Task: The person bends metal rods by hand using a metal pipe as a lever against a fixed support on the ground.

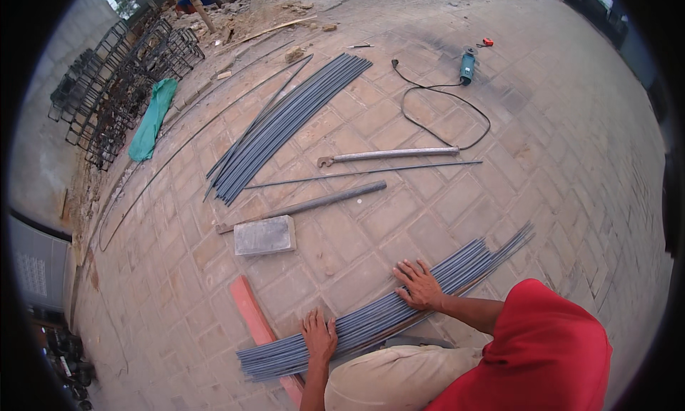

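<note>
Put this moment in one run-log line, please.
left hand: open, on rod bundle; right hand: open, on same bundle; red bar: crosses under bundle; grey block, angle grinder: on paving

Outdoor building site: metal rods [369, 320], grinder [467, 69], metal cages [108, 90]

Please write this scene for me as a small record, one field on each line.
Left hand: open, on the near bundle, toward its left end
Right hand: open, on the same bundle, farther right
Near bundle: many thin grey rods, lying across a red bar
Beyond it: grey block, pipe, single rod, hooked bar
Far bundle: similar rods, left of centre
Upper right: green grinder
Upper left: green cloth, metal frames
Ground: paving
</note>
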Motion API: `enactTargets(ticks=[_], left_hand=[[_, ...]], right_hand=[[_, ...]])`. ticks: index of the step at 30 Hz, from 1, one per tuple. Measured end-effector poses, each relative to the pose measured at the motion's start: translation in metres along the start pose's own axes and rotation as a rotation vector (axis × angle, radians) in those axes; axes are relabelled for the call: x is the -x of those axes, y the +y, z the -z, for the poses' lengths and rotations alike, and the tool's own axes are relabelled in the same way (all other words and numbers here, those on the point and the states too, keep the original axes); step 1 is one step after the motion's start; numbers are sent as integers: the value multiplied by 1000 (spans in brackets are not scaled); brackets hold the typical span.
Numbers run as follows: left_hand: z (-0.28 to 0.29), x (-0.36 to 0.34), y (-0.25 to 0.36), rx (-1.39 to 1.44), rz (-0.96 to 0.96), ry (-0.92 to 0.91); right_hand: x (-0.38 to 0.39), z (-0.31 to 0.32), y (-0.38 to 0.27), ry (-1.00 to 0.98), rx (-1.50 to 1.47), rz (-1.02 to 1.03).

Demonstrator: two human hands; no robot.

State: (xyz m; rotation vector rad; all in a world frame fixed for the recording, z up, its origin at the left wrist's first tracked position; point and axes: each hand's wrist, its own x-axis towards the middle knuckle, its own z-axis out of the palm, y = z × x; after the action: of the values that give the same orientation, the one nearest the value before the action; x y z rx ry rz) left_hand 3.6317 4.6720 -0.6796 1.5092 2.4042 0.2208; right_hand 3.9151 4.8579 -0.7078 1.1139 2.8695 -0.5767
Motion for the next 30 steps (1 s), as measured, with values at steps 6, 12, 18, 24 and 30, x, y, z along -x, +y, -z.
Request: enactTargets(ticks=[6, 12, 18, 24, 30], left_hand=[[-13, -30, 29, 110, -206, 85], [-26, -34, 54, -32, -139, 63], [-35, -30, 41, 79, -55, 107], [7, -21, -25, 129, -245, 71], [56, 10, -145, -131, -194, -129]], right_hand=[[-5, 3, -5, -1, -27, -12], [-8, 6, -8, 1, -58, -37], [-13, 2, -15, 82, -19, 26], [-13, 1, -21, 61, 8, 31], [-14, 7, -19, 118, 21, 26]])
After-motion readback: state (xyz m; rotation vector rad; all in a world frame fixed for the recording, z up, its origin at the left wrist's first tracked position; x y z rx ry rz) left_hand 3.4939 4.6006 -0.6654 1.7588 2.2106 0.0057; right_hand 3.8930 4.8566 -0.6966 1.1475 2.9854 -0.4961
